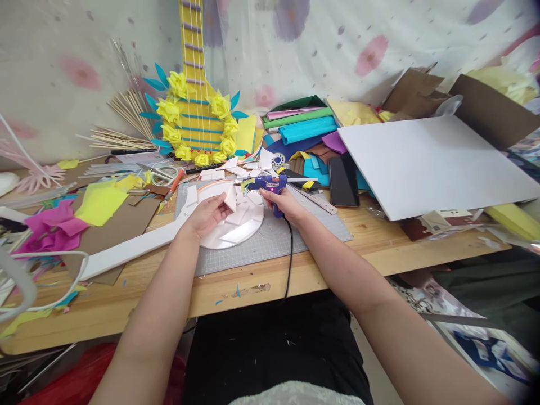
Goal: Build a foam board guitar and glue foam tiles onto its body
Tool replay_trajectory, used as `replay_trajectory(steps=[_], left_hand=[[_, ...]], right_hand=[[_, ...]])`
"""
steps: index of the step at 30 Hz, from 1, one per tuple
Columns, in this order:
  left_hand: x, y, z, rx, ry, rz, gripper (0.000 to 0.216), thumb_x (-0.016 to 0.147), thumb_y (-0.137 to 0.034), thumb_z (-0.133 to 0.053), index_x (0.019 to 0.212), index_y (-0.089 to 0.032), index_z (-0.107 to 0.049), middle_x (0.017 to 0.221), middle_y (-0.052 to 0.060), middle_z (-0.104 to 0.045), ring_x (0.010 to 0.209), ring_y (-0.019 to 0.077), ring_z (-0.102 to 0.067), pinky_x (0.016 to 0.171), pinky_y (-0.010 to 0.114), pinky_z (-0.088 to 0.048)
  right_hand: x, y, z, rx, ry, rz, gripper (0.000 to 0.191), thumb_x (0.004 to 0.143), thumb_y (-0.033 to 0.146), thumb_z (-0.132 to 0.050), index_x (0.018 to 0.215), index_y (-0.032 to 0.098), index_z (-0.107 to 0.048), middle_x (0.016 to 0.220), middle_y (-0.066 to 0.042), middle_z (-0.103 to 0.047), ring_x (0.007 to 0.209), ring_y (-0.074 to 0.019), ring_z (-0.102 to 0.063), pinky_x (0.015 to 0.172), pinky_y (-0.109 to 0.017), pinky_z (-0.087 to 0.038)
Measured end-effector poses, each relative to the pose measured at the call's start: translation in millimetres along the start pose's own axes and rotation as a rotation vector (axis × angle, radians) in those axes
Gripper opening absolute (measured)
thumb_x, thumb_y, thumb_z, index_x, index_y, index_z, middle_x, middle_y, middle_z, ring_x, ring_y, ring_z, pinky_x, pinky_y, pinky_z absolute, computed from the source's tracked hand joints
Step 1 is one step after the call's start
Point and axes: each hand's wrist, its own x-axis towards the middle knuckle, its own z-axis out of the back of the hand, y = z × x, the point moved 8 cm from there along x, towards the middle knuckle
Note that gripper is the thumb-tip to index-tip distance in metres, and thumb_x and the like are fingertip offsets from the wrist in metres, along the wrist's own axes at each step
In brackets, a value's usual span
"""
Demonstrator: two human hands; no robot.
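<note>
Between thumb and fingers, my left hand (210,215) pinches a small white foam board piece (230,198). My right hand (283,203) grips a blue hot glue gun (270,183), its nozzle pointing left toward that piece. A black cord (291,259) hangs from the gun over the table edge. Below both hands lies a white banjo-shaped foam board cutout (135,248), its round end on a grey cutting mat (236,260) and its long neck reaching left. Several loose white pieces (242,216) lie on the round part.
A yellow paper-flowered guitar model (198,121) stands behind. Scissors (164,175), an orange craft knife (174,183) and coloured paper scraps lie left. A phone (343,181), a metal ruler (316,201), rolled paper (306,130) and a large white board (439,163) lie right.
</note>
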Motion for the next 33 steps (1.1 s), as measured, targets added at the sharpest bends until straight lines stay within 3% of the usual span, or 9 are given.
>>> replay_trajectory(steps=[10,26,33], left_hand=[[0.3,-5.3,3.8,-0.051,-0.041,-0.038,0.022,0.082,-0.028,-0.063,0.098,-0.013,-0.067,0.091,0.008,-0.071,0.087,0.0149,-0.065,0.083,0.029,-0.053],[-1.2,-17.9,9.9,-0.172,-0.146,-0.106,0.015,0.087,-0.023,-0.056,0.094,-0.014,-0.067,0.091,0.006,-0.07,0.085,0.0124,-0.064,0.082,0.025,-0.052],[0.6,-18.6,12.2,-0.156,-0.162,-0.141,0.014,0.084,-0.024,-0.061,0.093,-0.016,-0.067,0.091,0.005,-0.071,0.089,0.0135,-0.064,0.087,0.027,-0.051]], right_hand=[[-2.9,-1.6,-4.1,-0.052,0.056,-0.044,0.047,0.062,0.058,-0.074,0.055,0.021,-0.046,0.047,0.003,-0.046,0.046,-0.009,-0.04,0.047,-0.026,-0.03],[-4.1,-8.0,-7.7,-0.118,0.17,-0.096,0.042,0.062,0.054,-0.075,0.057,0.019,-0.052,0.046,0.002,-0.049,0.047,-0.0093,-0.043,0.045,-0.024,-0.029],[-6.5,-4.9,-12.2,-0.057,0.193,-0.101,0.04,0.06,0.052,-0.076,0.068,0.016,-0.061,0.063,-0.002,-0.062,0.047,-0.0076,-0.045,0.043,-0.024,-0.032]])
